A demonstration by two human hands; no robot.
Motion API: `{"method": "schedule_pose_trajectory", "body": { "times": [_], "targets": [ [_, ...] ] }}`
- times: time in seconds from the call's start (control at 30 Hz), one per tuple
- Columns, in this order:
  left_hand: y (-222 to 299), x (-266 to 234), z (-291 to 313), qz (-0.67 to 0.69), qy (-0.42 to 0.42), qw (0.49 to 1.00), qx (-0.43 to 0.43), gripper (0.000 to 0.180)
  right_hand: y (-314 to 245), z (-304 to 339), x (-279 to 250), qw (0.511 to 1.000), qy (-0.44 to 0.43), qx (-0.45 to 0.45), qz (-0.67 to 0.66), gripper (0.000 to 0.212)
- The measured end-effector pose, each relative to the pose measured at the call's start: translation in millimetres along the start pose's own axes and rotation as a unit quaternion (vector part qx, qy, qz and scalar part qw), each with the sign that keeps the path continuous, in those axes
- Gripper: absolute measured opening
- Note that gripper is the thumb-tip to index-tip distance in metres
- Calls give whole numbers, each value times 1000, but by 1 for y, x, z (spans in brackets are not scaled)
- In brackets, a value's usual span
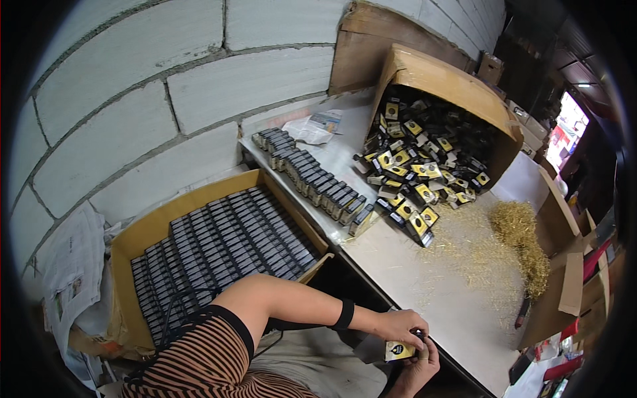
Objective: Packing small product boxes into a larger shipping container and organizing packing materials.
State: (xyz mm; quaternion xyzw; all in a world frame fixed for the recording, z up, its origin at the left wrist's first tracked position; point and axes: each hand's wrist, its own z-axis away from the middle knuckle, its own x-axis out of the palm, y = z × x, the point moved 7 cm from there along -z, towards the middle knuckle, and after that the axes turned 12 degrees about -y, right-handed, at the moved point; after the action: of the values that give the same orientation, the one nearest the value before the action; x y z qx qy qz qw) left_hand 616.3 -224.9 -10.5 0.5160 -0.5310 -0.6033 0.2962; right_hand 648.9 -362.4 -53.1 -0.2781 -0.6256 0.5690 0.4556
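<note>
Both of my hands are together low in the picture, at the near edge of the table, around one small yellow and black box (399, 351). My left hand (396, 327) comes from the left, a black band on its wrist, and its fingers are closed at the box's upper side. Below it, my right hand (423, 367) has its fingers bent at the box's right end. A small dark part shows between the fingertips there; whether it belongs to the box I cannot tell.
Left of me stands an open carton (121, 255) packed with rows of small boxes. A line of similar boxes (318, 179) runs along the table (391, 265). Behind, a tipped carton (451, 76) spills loose yellow-black boxes (418, 172). Gold shredded filler (521, 242) lies at the right.
</note>
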Motion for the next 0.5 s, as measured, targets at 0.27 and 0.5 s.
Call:
{"method": "schedule_pose_trajectory", "body": {
  "times": [0.27,0.5],
  "targets": [
    [-3,-2,44,20,92,995,23,33,-38,23,51,984,-121,52,117,20],
    [11,4,69,58,124,987,83,29,-14,38,53,980,-134,93,111,21]
  ]
}}
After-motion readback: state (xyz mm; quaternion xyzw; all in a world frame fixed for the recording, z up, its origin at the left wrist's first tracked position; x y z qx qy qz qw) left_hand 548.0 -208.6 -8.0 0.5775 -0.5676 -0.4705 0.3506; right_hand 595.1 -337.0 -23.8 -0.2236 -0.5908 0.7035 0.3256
